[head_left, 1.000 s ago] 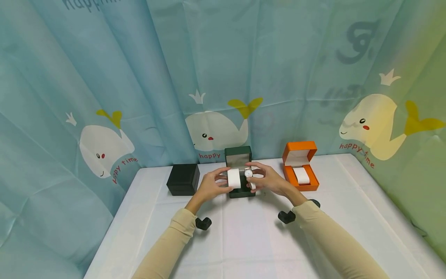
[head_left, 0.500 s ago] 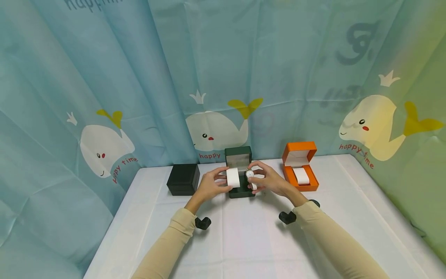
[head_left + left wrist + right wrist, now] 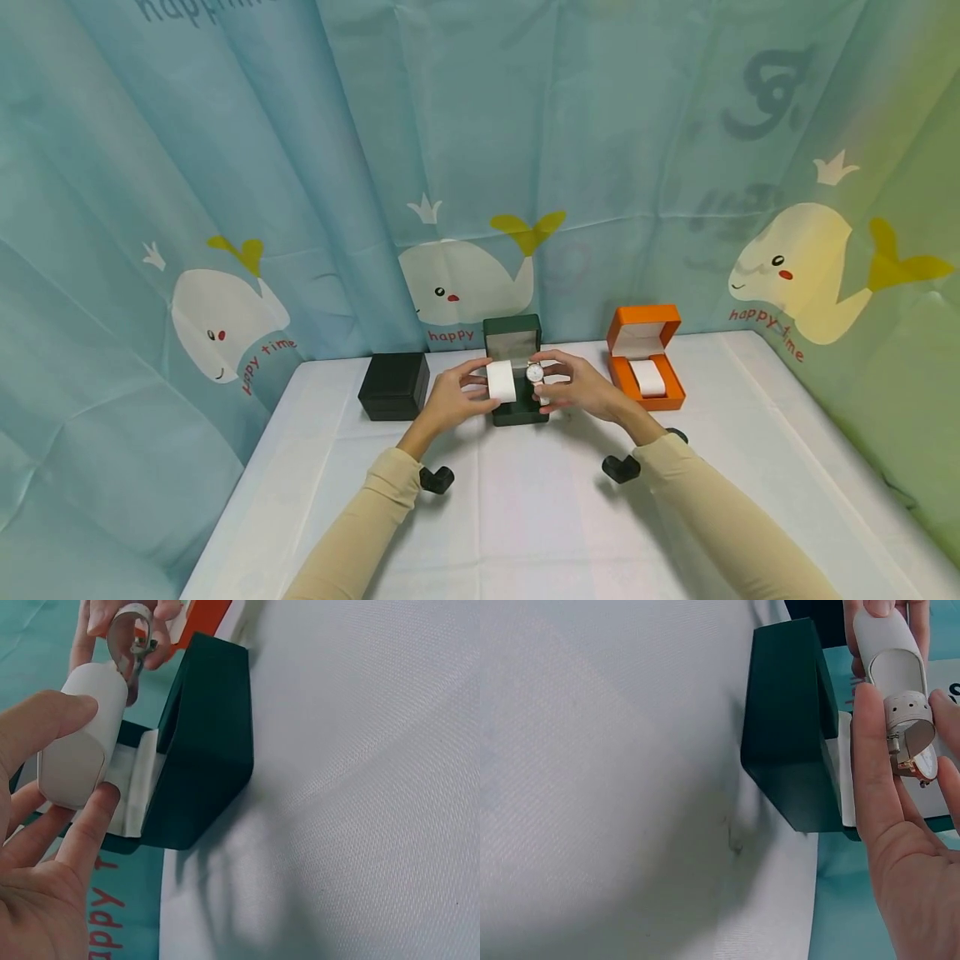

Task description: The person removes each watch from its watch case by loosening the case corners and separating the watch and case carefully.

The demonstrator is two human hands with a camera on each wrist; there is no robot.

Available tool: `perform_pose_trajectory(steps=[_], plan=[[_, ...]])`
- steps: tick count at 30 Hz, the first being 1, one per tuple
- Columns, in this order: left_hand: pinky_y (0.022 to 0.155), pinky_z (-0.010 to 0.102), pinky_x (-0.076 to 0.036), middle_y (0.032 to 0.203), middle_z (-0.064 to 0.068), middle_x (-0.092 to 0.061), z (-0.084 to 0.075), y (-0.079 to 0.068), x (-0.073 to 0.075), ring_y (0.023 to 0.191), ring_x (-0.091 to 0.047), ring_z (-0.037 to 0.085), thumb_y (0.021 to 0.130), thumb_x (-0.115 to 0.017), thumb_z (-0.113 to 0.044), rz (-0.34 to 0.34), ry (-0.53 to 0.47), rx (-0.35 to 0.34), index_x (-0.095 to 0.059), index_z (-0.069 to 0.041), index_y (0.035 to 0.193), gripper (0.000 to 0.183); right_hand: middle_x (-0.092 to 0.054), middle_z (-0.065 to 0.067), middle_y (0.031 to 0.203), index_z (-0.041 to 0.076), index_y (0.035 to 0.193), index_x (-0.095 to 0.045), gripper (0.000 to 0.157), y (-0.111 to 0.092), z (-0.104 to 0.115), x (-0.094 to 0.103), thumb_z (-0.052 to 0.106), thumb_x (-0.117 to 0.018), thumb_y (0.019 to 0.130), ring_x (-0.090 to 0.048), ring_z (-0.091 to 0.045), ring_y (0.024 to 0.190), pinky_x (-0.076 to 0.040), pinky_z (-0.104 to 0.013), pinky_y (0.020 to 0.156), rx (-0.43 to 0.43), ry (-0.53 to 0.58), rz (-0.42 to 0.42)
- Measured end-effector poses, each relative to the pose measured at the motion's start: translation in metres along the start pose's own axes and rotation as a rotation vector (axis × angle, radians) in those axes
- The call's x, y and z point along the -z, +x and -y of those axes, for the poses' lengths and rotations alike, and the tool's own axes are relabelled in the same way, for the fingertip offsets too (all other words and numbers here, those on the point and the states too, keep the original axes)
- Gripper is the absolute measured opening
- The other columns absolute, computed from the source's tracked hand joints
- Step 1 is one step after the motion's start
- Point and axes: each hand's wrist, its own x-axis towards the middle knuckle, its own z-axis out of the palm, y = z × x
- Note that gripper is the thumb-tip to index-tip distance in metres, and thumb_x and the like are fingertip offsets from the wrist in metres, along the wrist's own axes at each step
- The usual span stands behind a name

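My left hand (image 3: 452,396) grips a white watch pillow (image 3: 501,382) between thumb and fingers, above the open green watch box (image 3: 512,323). In the left wrist view the pillow's rounded end faces the camera. My right hand (image 3: 581,385) pinches a wristwatch (image 3: 535,373) with a white dial and pale strap, just right of the pillow. Seen from the right wrist, the watch strap (image 3: 909,709) forms a loop beside the pillow's end, overlapping it in this view. The watch face is partly hidden there.
A closed black box (image 3: 393,385) stands left of the green one. To the right, an open orange watch box (image 3: 675,392) holds a white pillow (image 3: 648,378). Small black devices (image 3: 621,469) are at both wrists. A whale-print curtain (image 3: 465,167) hangs behind the white table (image 3: 517,517).
The pillow has shifted slightly left in my left hand's grip. The watch moved a little right, then back left, and its dial has turned slightly. Both hands keep their holds.
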Motion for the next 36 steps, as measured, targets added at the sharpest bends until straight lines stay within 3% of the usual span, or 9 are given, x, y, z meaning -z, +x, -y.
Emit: perform_pose_trajectory(steps=[8, 16, 23, 32, 36], plan=[[0.091, 0.036, -0.058, 0.137, 0.023, -0.059, -0.001, 0.001, 0.002, 0.116, -0.067, 0.035, 0.081, -0.085, 0.001, -0.001, 0.001, -0.006, -0.055, 0.0, 0.145, 0.071, -0.049, -0.033, 0.137, 0.002, 0.154, -0.042, 0.069, -0.004, 0.002, 0.001, 0.004, -0.075, 0.093, -0.062, -0.054, 0.109, -0.056, -0.061, 0.086, 0.021, -0.039, -0.024], [0.091, 0.037, -0.058, 0.137, 0.021, -0.06, -0.002, 0.003, 0.004, 0.116, -0.067, 0.035, 0.08, -0.086, 0.001, -0.011, -0.009, 0.002, -0.056, -0.002, 0.145, 0.072, -0.052, -0.033, 0.134, 0.001, 0.155, -0.04, 0.075, -0.009, 0.002, 0.001, 0.002, -0.077, 0.09, -0.064, -0.046, 0.105, -0.061, -0.05, 0.079, 0.049, -0.067, -0.052], [0.09, 0.036, -0.058, 0.136, 0.021, -0.06, -0.005, 0.005, 0.003, 0.114, -0.068, 0.035, 0.081, -0.086, 0.0, -0.032, 0.007, -0.024, -0.055, 0.0, 0.145, 0.072, -0.057, -0.024, 0.128, 0.005, 0.153, -0.045, 0.074, -0.012, 0.005, -0.003, 0.003, -0.08, 0.088, -0.07, -0.024, 0.085, -0.062, -0.036, 0.075, 0.059, -0.141, -0.092], [0.089, 0.034, -0.059, 0.133, 0.02, -0.062, -0.005, 0.009, 0.002, 0.112, -0.069, 0.034, 0.079, -0.087, 0.001, -0.053, -0.003, -0.022, -0.059, -0.005, 0.143, 0.07, -0.054, -0.026, 0.127, 0.002, 0.153, -0.043, 0.076, -0.018, -0.001, -0.008, -0.001, -0.079, 0.087, -0.074, -0.026, 0.086, -0.061, -0.034, 0.071, 0.085, -0.133, -0.1], [0.091, 0.038, -0.058, 0.131, 0.028, -0.06, -0.024, 0.004, 0.004, 0.114, -0.066, 0.043, 0.081, -0.083, 0.005, -0.039, -0.029, -0.008, -0.056, 0.001, 0.144, 0.069, -0.054, -0.026, 0.128, 0.004, 0.153, -0.044, 0.075, -0.022, -0.006, -0.011, -0.001, -0.08, 0.087, -0.073, -0.025, 0.082, -0.061, -0.034, 0.071, 0.095, -0.144, -0.104]])
